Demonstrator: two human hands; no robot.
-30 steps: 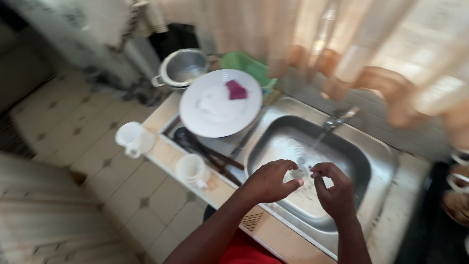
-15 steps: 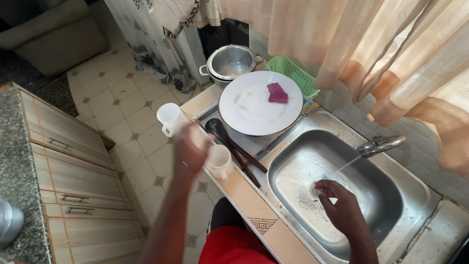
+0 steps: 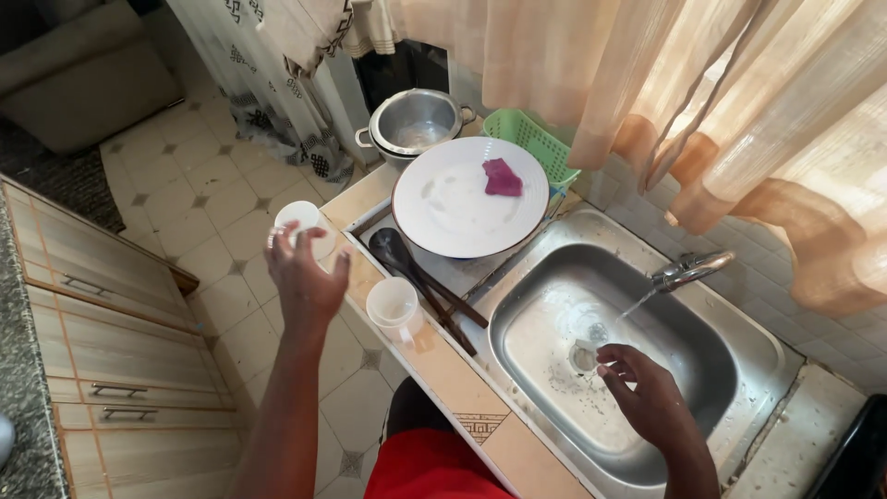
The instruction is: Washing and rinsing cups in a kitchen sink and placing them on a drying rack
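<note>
Now your left hand [image 3: 303, 277] is raised in the left middle of the frame, its fingers spread wide and closed on nothing. It is just in front of a small white cup [image 3: 308, 227] that stands at the corner of the pale desk [image 3: 462, 393]; I cannot tell if the fingertips touch it. A second white cup with a handle [image 3: 394, 308] stands a little lower right of it, on the desk's front edge.

Your right hand [image 3: 647, 397] is down inside the steel sink basin [image 3: 730, 370], in the lower right of the frame. Its fingers are curled loosely near the round drain [image 3: 585, 354], and they pinch something small and pale that is too small to tell. Water runs from the metal tap [image 3: 688, 268] into the basin, just above this hand.

Behind the cups, dark long-handled utensils [image 3: 425, 282] lie on the draining board. A large round white plate [image 3: 469, 196] rests above them, with a small purple cloth [image 3: 502, 176] on it. Further up are a shiny steel pot [image 3: 416, 123] and a green plastic basket [image 3: 534, 139].
</note>
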